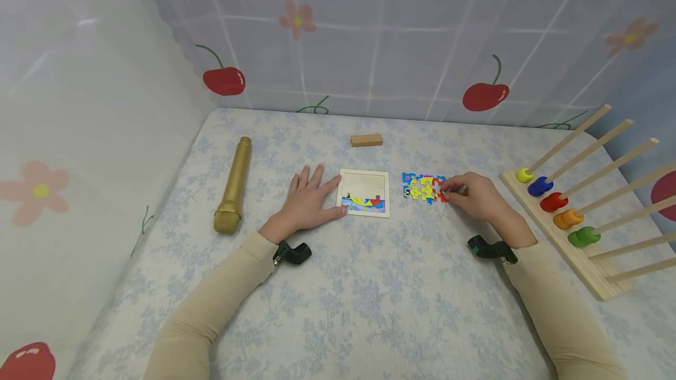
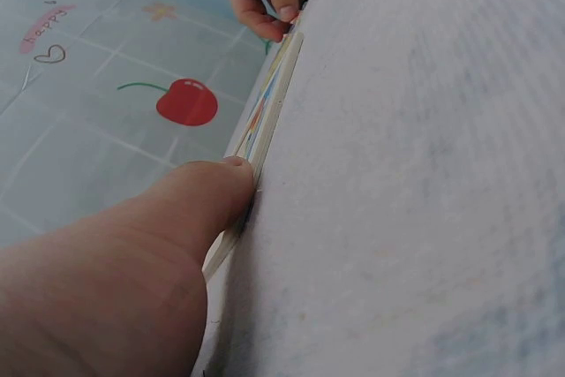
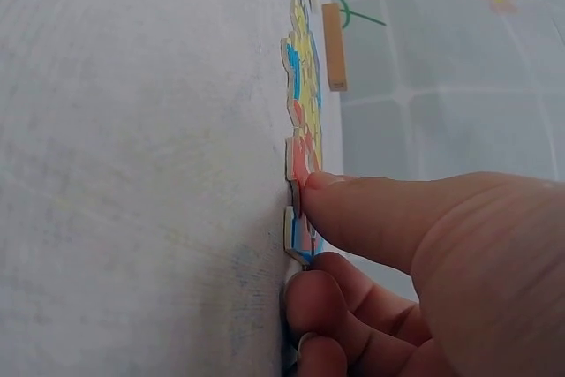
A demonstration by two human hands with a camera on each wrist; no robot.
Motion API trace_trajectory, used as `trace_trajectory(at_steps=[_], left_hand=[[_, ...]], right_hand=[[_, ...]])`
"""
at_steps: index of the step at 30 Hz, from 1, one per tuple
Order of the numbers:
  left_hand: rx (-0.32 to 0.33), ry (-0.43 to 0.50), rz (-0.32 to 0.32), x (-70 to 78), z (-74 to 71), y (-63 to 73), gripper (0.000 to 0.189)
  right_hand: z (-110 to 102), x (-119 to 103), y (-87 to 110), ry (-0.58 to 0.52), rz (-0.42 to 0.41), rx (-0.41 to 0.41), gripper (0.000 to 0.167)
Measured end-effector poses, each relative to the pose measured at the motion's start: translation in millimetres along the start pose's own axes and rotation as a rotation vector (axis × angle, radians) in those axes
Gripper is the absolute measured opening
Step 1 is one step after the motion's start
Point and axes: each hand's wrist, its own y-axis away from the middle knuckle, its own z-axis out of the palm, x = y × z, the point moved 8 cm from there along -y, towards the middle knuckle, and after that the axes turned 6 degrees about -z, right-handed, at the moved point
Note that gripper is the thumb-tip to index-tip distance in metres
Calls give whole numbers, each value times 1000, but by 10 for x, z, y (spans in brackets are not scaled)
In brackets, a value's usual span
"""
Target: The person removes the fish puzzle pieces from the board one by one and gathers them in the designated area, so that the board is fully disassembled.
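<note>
We see the left hand (image 1: 308,199) lying flat on the table (image 1: 369,298), fingers straight and spread, its thumb touching the near-left edge of the puzzle tray (image 1: 364,183); the left wrist view shows the thumb tip pressed against the tray's thin wooden rim. The tray holds a strip of fitted coloured pieces along its near side, the rest of it bare wood. Just to the right of the tray lies the cluster of joined puzzle pieces (image 1: 422,187) (blue, yellow and red), flat on the cloth. The right hand (image 1: 477,195) rests at the cluster's right edge, index fingertip and thumb pinching a red piece there, the other fingers curled under. Far from the tray sits a small wooden block (image 1: 367,140). A gold microphone (image 1: 233,186) lies to the left, and a wooden peg rack (image 1: 575,216) with coloured rings stands at the right.
</note>
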Motion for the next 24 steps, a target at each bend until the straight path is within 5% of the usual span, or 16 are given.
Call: trace_trajectory(at_steps=[24], left_hand=[[-2, -6, -5, -4, 17, -11, 84]], right_hand=[[-104, -98, -12, -24, 7, 16, 21]])
